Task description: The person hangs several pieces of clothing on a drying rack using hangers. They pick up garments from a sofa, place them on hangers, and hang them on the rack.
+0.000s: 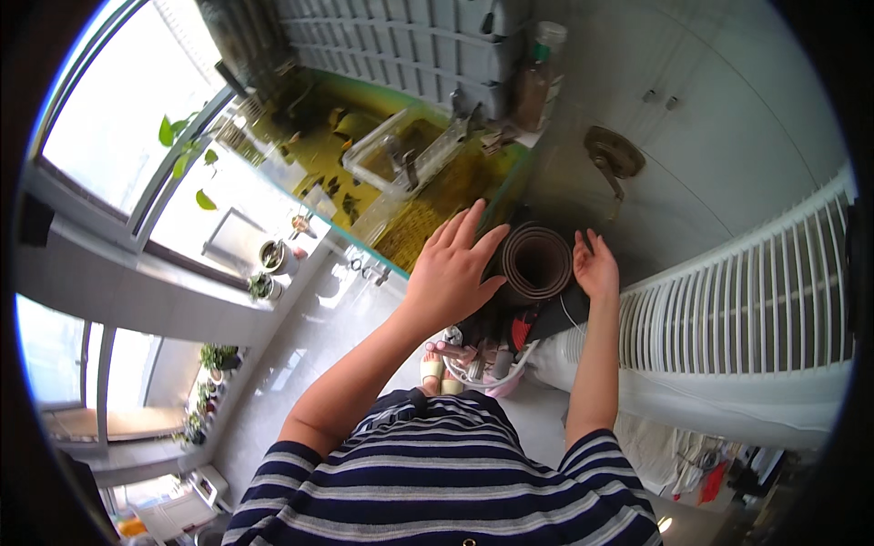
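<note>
My left hand (459, 267) is spread flat, fingers apart, over the near corner of a glass fish tank (403, 266); whether it touches the glass I cannot tell. To its right stands a brown rolled mat (566, 267), seen end-on. My right hand (595, 265) is at the right side of the roll, empty, with fingers slightly bent; contact with the roll is unclear. Yellowish water in the tank holds several dark turtles or fish (350, 207) and a clear plastic box (375, 153). A bottle with brown contents (536, 99) stands at the tank's far right corner.
A white slatted appliance or radiator (737, 293) stands at the right. Grey cabinet doors (710, 136) are beyond. Potted plants (272, 256) line the windowsill at left. Below my hands are a red and black object (523, 330) and a white curved tube (478, 383), near my slippers (431, 368).
</note>
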The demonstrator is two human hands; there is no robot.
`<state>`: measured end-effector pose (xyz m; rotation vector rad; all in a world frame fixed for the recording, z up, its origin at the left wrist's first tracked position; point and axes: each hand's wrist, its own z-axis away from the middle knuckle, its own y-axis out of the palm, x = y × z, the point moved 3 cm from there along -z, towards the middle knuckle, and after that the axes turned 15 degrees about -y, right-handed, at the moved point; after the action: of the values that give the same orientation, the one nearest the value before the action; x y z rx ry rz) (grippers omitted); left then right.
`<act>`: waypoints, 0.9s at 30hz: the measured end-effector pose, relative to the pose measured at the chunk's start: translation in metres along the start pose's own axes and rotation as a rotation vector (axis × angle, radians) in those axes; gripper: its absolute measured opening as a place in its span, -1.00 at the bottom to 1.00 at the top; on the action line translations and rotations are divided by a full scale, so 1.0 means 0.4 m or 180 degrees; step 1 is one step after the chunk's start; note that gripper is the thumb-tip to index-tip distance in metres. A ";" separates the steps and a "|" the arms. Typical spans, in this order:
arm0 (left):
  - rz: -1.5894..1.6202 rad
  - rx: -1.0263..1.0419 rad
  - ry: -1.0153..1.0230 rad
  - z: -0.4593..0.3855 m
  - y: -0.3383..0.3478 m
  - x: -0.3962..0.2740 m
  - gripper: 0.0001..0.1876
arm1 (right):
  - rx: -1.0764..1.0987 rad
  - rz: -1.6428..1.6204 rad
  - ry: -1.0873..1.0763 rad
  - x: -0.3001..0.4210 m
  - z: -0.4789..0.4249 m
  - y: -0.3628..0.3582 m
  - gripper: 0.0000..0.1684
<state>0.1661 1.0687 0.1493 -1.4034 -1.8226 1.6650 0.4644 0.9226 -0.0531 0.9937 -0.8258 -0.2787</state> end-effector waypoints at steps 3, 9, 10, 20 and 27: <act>0.0102 -0.0093 0.0017 0.009 -0.004 0.005 -0.30 | 0.0592 -0.0069 0.0476 -0.092 0.102 0.028 -0.59; 0.0253 -0.0162 -0.0015 0.019 -0.004 0.023 -0.32 | 0.0841 0.0211 0.1214 -0.279 0.267 0.076 -0.58; 0.0311 -0.0183 -0.0048 0.023 -0.002 0.027 -0.33 | 0.0770 0.0198 0.1361 -0.308 0.295 0.088 -0.61; 0.1292 -0.0639 -0.0134 0.380 0.004 0.111 -0.44 | 0.0367 0.0750 0.2792 -0.603 0.584 0.106 -0.48; -0.0325 0.4371 -0.3297 1.081 0.125 0.341 -0.34 | 0.0361 0.1491 0.3723 -0.751 0.644 -0.039 -0.82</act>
<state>-0.2044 0.9149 -0.0682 0.1907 -0.4454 2.8399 0.0779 0.9197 -0.1399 0.8441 0.0301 0.7181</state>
